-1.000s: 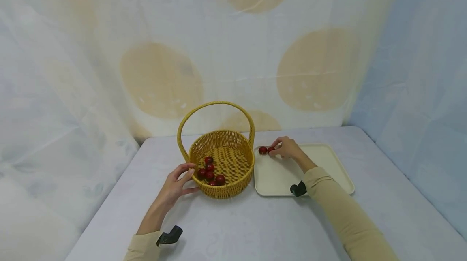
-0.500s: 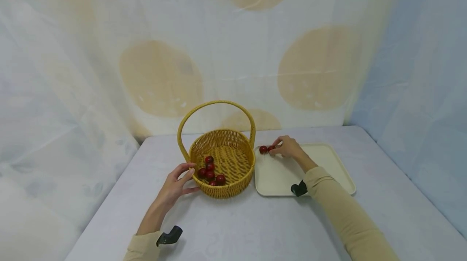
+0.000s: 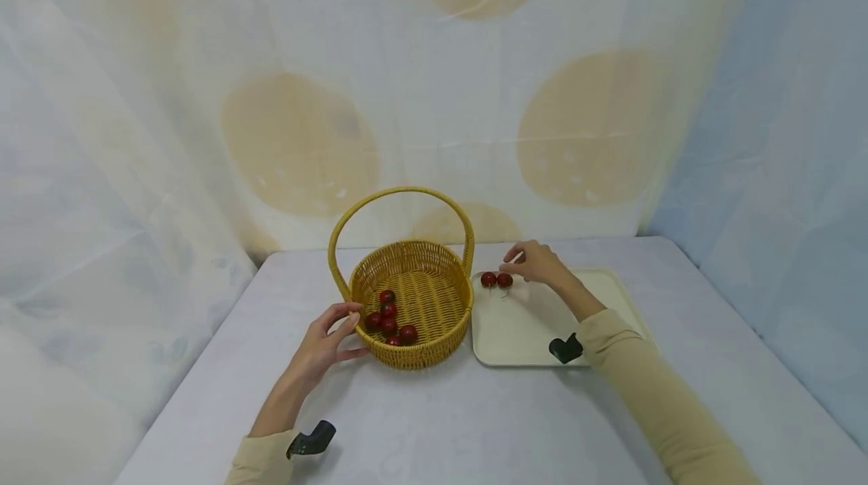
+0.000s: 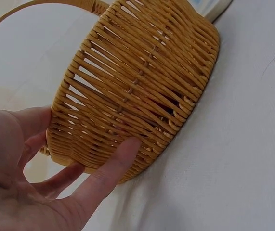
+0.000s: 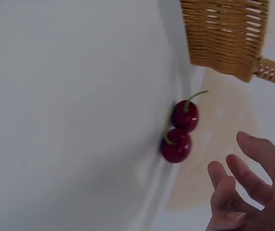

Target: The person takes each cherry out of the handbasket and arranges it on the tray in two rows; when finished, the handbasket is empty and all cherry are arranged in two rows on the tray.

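My left hand (image 3: 319, 346) holds the left side of the yellow wicker basket (image 3: 444, 338) at its rim; in the left wrist view one finger (image 4: 123, 156) lies along the outer wall. Several dark red cherries (image 3: 408, 334) lie in the basket's left front part. Two more cherries (image 3: 505, 280) sit side by side at the back left of the cream tray (image 3: 518, 334). Just above and to the right of them is my right hand (image 3: 539, 265), fingers loosely bent, holding nothing. The right wrist view shows a gap between this hand (image 5: 257, 187) and the stemmed cherries (image 5: 176, 146).
The tray stands directly right of the basket on the white-covered table (image 3: 434, 425). The basket's tall handle (image 3: 407, 190) arches above it. A pale curtain (image 3: 441, 93) with tan circles hangs behind the table, and more cloth hangs at both sides.
My right hand has let go of the right-hand cherry on the tray and risen slightly away from it. My left hand has stayed at the basket.
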Motion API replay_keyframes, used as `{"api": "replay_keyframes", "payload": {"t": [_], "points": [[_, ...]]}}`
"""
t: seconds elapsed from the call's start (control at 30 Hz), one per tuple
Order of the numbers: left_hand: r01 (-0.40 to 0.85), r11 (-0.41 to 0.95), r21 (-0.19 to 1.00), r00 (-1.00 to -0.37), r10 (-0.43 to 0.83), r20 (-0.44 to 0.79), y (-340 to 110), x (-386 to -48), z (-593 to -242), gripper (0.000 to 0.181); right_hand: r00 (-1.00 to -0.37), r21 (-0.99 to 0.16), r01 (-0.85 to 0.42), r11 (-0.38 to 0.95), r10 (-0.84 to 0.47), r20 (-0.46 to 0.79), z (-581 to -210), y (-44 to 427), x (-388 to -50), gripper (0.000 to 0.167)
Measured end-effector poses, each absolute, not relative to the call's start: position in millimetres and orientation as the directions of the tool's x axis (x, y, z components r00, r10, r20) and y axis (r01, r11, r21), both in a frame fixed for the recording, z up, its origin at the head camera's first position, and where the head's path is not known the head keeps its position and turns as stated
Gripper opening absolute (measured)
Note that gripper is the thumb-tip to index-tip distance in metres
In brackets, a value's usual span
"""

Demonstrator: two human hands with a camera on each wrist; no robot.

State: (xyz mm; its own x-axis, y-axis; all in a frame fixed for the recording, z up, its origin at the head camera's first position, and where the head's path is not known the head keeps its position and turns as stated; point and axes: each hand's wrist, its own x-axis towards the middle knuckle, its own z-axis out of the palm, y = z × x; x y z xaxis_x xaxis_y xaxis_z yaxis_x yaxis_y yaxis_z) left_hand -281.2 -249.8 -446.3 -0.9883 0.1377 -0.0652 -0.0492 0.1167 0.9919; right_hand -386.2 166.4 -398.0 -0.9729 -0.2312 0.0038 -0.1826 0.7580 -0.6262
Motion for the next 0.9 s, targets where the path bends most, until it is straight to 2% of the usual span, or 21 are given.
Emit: {"api": "replay_keyframes", "payload": {"t": [0.53, 0.77, 0.9], "points": [[-0.041, 0.127, 0.991, -0.987, 0.149, -0.06, -250.5, -280.3, -446.1, 0.054, -0.884, -0.609, -0.411, 0.679, -0.459, 0.086, -357.6, 134.2, -352.9, 0.028], [-0.049, 0.119, 0.992, -0.986, 0.152, -0.067, -251.0, -280.0, -446.8, 0.051, -0.843, -0.625, -0.463, 0.629, -0.531, 0.09, -356.5, 115.1, -350.7, 0.022], [-0.054, 0.115, 0.992, -0.986, 0.15, -0.071, -252.3, -281.5, -447.1, 0.05, -0.814, -0.627, -0.489, 0.607, -0.576, 0.077, -358.7, 105.4, -350.7, 0.024]]}}
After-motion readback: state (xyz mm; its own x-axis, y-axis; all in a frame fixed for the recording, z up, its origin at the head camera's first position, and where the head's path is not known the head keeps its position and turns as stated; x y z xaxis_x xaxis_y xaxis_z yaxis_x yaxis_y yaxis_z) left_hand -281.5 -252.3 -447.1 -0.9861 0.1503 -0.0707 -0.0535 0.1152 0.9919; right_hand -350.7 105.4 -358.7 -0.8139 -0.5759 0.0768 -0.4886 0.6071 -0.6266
